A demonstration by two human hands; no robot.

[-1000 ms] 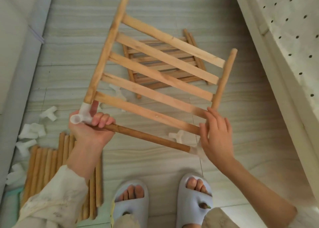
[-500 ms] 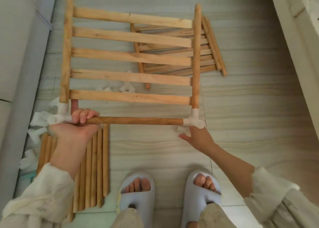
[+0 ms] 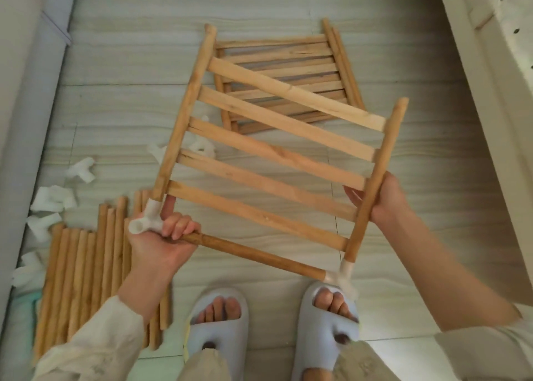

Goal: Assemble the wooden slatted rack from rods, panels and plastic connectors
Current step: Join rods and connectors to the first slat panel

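The right-hand connector [image 3: 341, 277] is smeared by motion blur, so its shape is hard to read, and a blurred whitish bit just below it, over the slipper [image 3: 328, 331], cannot be told apart. The right hand [image 3: 380, 199] shows mostly its back; its fingers wrap behind the panel's right rail, with only the tips peeking out at the inner side. The rod bundle [image 3: 86, 279] runs under the left sleeve and its lower ends are hidden.

The slatted panel [image 3: 268, 161] is held up in the air over the floor [image 3: 115, 121], filling the middle of the view and tilted so its slats fall toward 4 o'clock. It has five flat pale slats between two round rails. A darker round rod [image 3: 253, 255] crosses the near end, joined at each rail by a white plastic corner piece. The left hand [image 3: 161, 242] grips that rod right against the left connector [image 3: 147, 220], fingers curled over the top.

At 12 o'clock, behind the held panel, a stack of spare panels [image 3: 288, 78] lies on the floor. Loose white connectors [image 3: 53, 199] are scattered at 9 o'clock, with the rod bundle at 7 o'clock.
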